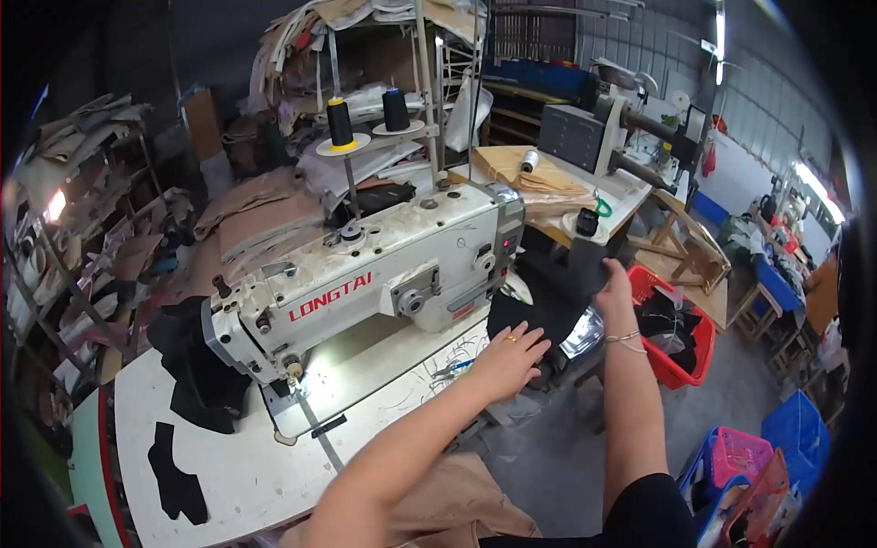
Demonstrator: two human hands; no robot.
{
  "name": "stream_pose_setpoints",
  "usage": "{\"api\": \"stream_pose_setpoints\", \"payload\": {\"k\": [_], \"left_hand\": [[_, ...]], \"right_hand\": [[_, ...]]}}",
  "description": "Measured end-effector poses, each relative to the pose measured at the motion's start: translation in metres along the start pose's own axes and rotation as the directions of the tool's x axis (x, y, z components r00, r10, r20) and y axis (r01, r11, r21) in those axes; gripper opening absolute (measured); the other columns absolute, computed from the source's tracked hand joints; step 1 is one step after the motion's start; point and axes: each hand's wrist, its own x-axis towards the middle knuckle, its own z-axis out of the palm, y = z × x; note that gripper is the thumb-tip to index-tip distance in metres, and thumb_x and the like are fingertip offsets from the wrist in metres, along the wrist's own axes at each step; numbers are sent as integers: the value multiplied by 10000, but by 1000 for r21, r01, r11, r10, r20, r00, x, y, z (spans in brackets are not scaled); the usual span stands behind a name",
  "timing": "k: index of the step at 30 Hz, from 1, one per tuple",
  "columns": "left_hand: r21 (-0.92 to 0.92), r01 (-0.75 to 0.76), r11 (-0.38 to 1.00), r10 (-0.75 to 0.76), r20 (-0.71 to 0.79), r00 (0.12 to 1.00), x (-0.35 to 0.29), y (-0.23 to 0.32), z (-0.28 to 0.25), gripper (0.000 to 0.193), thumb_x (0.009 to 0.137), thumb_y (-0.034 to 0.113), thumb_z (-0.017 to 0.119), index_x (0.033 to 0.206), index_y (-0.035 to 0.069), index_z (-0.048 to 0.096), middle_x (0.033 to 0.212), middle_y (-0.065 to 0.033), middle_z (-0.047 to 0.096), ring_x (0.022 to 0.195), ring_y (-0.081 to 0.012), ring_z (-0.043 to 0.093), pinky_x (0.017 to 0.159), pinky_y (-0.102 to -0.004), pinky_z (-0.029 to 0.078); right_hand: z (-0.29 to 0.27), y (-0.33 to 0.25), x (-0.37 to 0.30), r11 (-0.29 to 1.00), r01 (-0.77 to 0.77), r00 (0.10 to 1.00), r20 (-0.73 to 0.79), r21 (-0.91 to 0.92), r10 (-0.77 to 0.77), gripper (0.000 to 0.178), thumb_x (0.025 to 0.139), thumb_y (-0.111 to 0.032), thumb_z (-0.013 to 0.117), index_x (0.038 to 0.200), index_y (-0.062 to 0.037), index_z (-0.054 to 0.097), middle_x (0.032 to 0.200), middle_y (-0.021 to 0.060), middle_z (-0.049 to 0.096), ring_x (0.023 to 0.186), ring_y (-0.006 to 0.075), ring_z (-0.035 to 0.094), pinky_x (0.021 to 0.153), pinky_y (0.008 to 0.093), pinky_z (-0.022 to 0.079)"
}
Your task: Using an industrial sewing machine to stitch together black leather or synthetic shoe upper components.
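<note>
My left hand [513, 361] lies with fingers stretched out at the lower edge of a dark stack of black fabric pieces [539, 306], to the right of the sewing machine. Farther right, my right hand [615, 289] is closed on the right edge of the same black fabric. The white sewing machine [365, 274] stands on a white worktable [265, 489]. More black fabric [196, 365] hangs around its needle end. A separate black cut piece [175, 475] lies flat at the table's left. Small blue-handled thread snips [452, 370] rest near the machine bed among loose thread ends.
Black thread cones [340, 123] stand on a holder behind the machine. A red basket [681, 361] with dark pieces sits on the floor beyond my right forearm. Blue [804, 443] and pink baskets [738, 454] are at lower right. Brown cloth [448, 498] lies below my arms.
</note>
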Motion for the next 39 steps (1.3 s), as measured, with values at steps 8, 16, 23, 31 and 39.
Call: {"api": "stream_pose_setpoints", "payload": {"k": [8,16,23,31,39], "left_hand": [[112,236,965,-260,324,910,19,0,24,736,875,547,534,1421,76,388,1493,-156,341,1368,-382,325,1129,-480,239],[-837,8,-547,-337,229,913,-39,16,-30,548,940,216,597,1400,22,371,1323,-146,526,1212,-253,529,1030,-399,431],[-982,184,46,-704,99,703,-156,26,-50,464,898,40,593,1344,8,468,1261,-73,578,1121,-146,553,977,-291,436],[-839,273,470,-793,-266,548,-253,77,-63,245,915,55,600,1154,20,640,1075,-65,644,910,-122,606,793,-241,478],[-990,-17,142,-956,-141,256,-316,126,-81,220,831,-44,676,1048,-9,668,986,-63,665,827,-102,629,723,-208,526]], "right_hand": [[84,-99,-106,854,495,816,421,-157,-396,181,852,-115,609,996,-7,629,984,85,659,919,183,631,847,306,505],[47,81,-285,549,633,406,838,-546,365,126,831,-25,639,953,2,654,1036,131,684,953,212,673,787,316,547],[41,77,-261,814,409,653,755,-412,54,203,821,-29,673,1004,26,605,1106,167,636,943,198,650,793,323,539],[119,165,-294,388,810,196,826,-440,528,163,783,-202,735,846,-66,671,779,108,657,788,316,642,726,401,502],[158,209,-349,570,793,-168,821,-217,546,128,771,-148,738,859,-72,683,740,85,649,654,269,636,594,319,513]]}}
